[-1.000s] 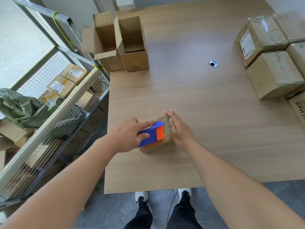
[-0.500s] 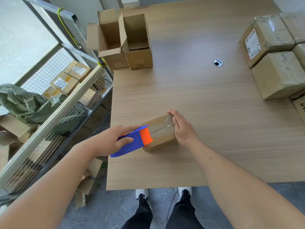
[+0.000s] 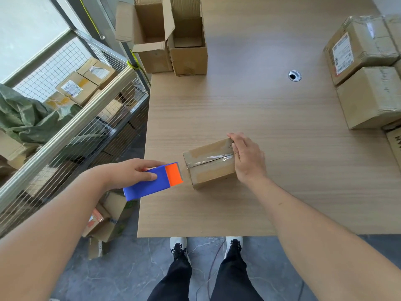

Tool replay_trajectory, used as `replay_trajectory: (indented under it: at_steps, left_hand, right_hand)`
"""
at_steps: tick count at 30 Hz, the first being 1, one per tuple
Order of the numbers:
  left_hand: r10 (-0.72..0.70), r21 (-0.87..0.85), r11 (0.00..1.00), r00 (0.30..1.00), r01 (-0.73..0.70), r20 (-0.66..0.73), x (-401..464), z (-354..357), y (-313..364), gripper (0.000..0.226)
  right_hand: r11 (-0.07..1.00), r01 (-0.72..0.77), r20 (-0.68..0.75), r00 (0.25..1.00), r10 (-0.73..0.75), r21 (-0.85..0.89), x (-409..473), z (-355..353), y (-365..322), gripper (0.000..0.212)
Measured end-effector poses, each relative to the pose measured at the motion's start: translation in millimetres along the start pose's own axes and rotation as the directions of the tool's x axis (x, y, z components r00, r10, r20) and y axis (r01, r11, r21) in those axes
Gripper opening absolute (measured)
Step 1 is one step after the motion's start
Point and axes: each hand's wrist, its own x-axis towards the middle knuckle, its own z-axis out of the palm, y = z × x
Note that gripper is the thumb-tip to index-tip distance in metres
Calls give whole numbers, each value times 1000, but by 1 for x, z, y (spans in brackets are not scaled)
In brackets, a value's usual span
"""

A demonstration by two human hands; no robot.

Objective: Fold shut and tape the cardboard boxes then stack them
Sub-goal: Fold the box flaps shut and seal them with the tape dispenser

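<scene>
We look down on a broad wooden bench (image 3: 271,118) that fills most of the view, with a wire-mesh cage (image 3: 71,118) of labelled parcels along its left side. At the far right edge sit the sealed boxes (image 3: 366,70), packed close together, one with a white label facing us. At the far left corner stand two open boxes (image 3: 171,38) side by side and touching, flaps raised. A small round grommet (image 3: 294,75) lies in the benchtop between those groups.

Near our edge of the bench rests the small box (image 3: 209,162), its flaps folded shut and a strip of clear tape running along the top seam and down the left end. Our right hand (image 3: 247,158) lies against the box's right end, fingers straight along the top edge, thumb side hidden from us. Our left hand (image 3: 130,172) has its grip closed round the blue tape dispenser (image 3: 155,181), thumb on top; its orange head and toothed blade sit just beside the box's left end, a sliver apart
</scene>
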Motion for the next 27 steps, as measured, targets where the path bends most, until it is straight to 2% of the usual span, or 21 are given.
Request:
replay_trajectory:
  at_steps: [1,3,5,7,8,10,11,13,15,21,25,27]
  left_hand:
    - [7,-22,1000,1000,-7,5,3,3,-2,42]
    - [23,-76,997,1000,-22,8,6,11,-5,42]
    - [44,-104,994,999,-45,-10,9,18,-6,44]
    - [49,-118,992,998,-54,-40,12,24,-8,41]
    - [56,-135,989,997,-62,-48,14,26,-10,40]
    - [72,-177,981,996,-79,-44,19,29,-13,40]
    - [77,-199,976,996,-83,-35,20,31,-13,40]
    - [88,-243,966,996,-89,-15,20,35,-19,42]
    - [119,-304,946,993,-113,1,20,39,-29,41]
    - [241,-472,855,971,-215,-5,19,54,-55,45]
    - [268,-510,820,962,-260,-60,19,60,-70,48]
    - [271,-477,836,960,-272,-72,20,61,-68,44]
  right_hand:
    - [990,-30,-58,998,22,-138,-2,0,-4,37]
    - [953,-75,-173,985,25,-292,-5,0,-16,38]
    - [921,-60,-202,979,-21,-386,-6,-1,-33,49]
    - [892,-36,-197,979,-59,-450,-7,-2,-54,50]
    - [892,-75,-201,979,-18,-445,-8,-2,-65,46]
    - [921,-202,-145,976,161,-334,-17,3,-89,44]
    - [931,-244,-75,970,232,-272,-23,9,-98,54]
    - [934,-249,85,957,279,-256,-36,24,-108,89]
    - [935,-235,151,948,281,-266,-40,32,-108,103]
    - [941,-172,202,950,237,-291,-30,35,-91,110]
    - [950,-130,230,953,198,-282,-25,33,-84,125]
    - [951,-119,236,953,189,-284,-23,33,-82,130]
